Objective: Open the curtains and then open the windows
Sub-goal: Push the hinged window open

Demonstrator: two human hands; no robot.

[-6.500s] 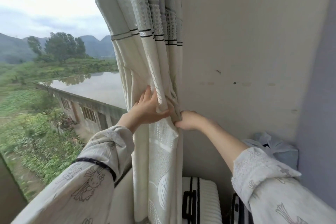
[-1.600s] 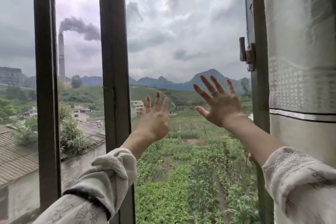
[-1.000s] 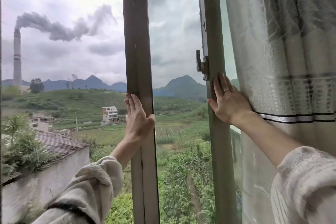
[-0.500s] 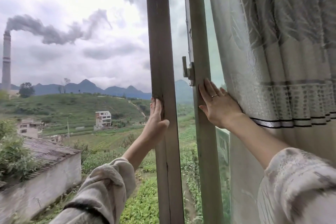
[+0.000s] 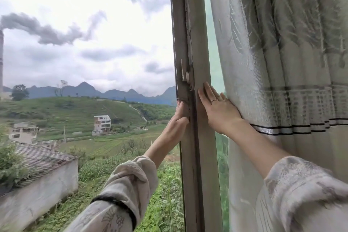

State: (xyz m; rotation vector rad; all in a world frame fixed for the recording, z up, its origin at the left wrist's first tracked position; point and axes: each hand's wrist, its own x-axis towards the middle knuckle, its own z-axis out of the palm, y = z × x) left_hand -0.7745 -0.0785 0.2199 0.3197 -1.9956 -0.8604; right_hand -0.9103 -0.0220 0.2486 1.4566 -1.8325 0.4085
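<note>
The sliding window's grey frame [image 5: 201, 137] stands upright right of centre, pushed over against the second frame with a small metal latch [image 5: 185, 75] on it. My left hand [image 5: 179, 117] wraps its fingers around the frame's left edge. My right hand [image 5: 216, 107], a ring on one finger, lies flat with fingers apart on the frame's right side. The pale patterned curtain [image 5: 282, 62] hangs bunched at the right, touching the back of my right hand. To the left the window opening shows no glass.
Outside lie green fields, a white house [image 5: 101, 124], a tiled roof [image 5: 37, 158] below at the left and a smoking chimney [image 5: 1, 58] at the far left. A strip of greenish glass [image 5: 212, 58] shows between frame and curtain.
The sash has slid right until the two frames overlap and the gap between them is gone. Both hands moved right with it, and the open area at the left grew wider.
</note>
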